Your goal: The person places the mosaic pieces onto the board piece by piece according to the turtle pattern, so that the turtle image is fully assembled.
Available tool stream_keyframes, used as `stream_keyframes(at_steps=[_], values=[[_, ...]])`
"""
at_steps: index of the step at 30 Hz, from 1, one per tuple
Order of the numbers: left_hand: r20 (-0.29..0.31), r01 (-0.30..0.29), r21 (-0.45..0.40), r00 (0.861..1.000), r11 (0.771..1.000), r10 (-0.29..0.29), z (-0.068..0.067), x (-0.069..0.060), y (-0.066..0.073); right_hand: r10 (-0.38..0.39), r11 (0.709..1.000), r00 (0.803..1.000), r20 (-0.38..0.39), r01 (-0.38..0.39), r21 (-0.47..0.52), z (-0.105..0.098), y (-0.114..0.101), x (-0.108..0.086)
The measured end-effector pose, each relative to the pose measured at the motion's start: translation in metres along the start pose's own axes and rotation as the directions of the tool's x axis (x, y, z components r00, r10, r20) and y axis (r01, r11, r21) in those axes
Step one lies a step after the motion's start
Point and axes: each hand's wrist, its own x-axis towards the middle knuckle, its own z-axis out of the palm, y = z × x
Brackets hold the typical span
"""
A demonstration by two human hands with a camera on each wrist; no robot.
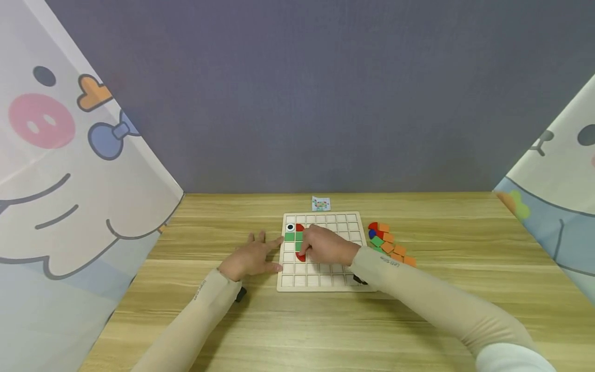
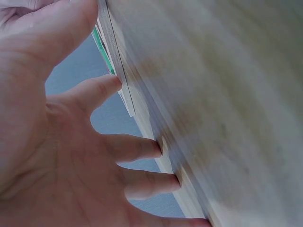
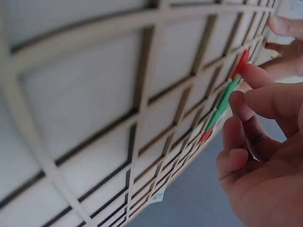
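Observation:
A pale wooden grid board (image 1: 321, 279) lies on the table. My left hand (image 1: 251, 257) is spread flat at its left side, with forefinger and thumb at the board's edge. My right hand (image 1: 325, 245) is over the board's left part. Its forefinger touches a red rounded piece (image 3: 242, 61), while the other fingers are curled with nothing seen between them. Above that piece, green square tiles (image 1: 290, 236) sit in cells. A white disc with a black dot (image 1: 290, 227) and another red rounded piece (image 1: 299, 227) are in the row above; my right hand may hide more.
Right of the board lies a loose pile of orange tiles (image 1: 398, 250), green tiles (image 1: 376, 241), red pieces and a blue piece (image 1: 372, 234). A small picture card (image 1: 321, 204) is behind the board. A grey partition (image 1: 325, 103) stands at the table's back.

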Motion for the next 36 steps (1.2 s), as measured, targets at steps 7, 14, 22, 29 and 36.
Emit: stream_keyframes(at_steps=[7, 14, 22, 29, 36], values=[[0.007, 0.003, 0.017, 1.000, 1.000, -0.003, 0.000, 0.002, 0.000, 0.063, 0.993, 0.996, -0.061, -0.069, -0.099, -0.005, 0.013, 0.005], [0.004, -0.006, 0.023, 1.000, 1.000, 0.006, -0.001, 0.003, 0.002, 0.064, 0.981, 0.998, -0.008, -0.065, -0.185, -0.010, 0.022, 0.014], [0.006, 0.000, 0.013, 1.000, 1.000, 0.000, -0.001, 0.002, 0.001, 0.100, 0.991, 0.995, 0.000, -0.100, -0.087, -0.017, 0.025, 0.009], [0.013, 0.027, -0.008, 1.000, 1.000, -0.027, -0.001, 0.000, 0.001, 0.179, 0.984, 0.981, -0.075, -0.178, 0.014, -0.036, 0.038, -0.013], [0.015, 0.028, -0.006, 1.000, 1.000, -0.028, -0.001, -0.002, 0.000, 0.168, 0.986, 0.980, -0.107, -0.166, 0.023, -0.055, 0.070, -0.053]])
